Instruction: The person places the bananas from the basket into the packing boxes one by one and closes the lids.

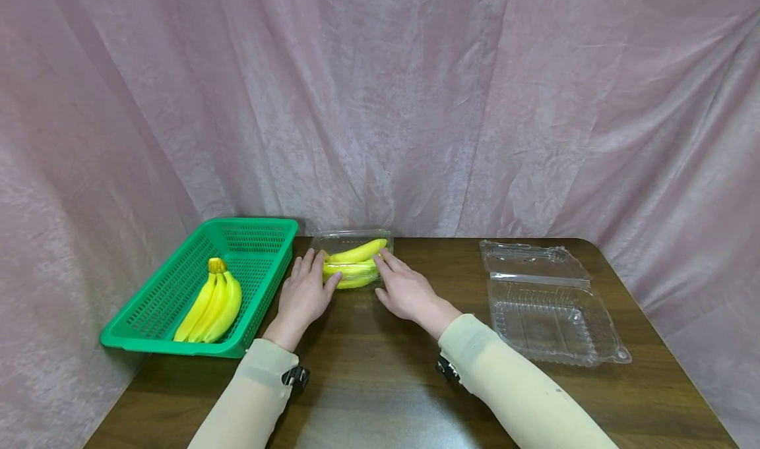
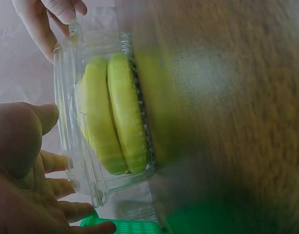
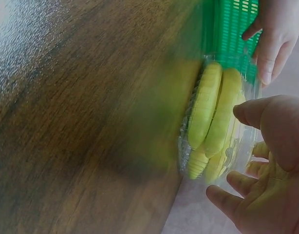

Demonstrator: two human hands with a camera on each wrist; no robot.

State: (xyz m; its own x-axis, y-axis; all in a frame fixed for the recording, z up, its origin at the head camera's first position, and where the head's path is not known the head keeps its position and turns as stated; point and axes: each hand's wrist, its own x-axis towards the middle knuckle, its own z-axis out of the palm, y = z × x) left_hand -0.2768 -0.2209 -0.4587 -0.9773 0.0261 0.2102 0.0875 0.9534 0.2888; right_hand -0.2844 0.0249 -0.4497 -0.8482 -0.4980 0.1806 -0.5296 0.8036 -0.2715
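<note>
One clear box [image 1: 332, 240], bananas [image 1: 357, 251] inside, on the desk [image 1: 368, 363] just right of the green basket [image 1: 261, 238]; likely light, thin-walled, slick and easily dented, best held by the rim at both ends. Left hand [image 1: 301, 292] at the end nearer the basket, right hand [image 1: 410, 292] at the farther: fingers spread wide, nearly straight, apparently touching the box without closing round it.

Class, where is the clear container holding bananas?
In the head view, the container is between the left hand and right hand, near the back of the table, right of the green basket.
</note>
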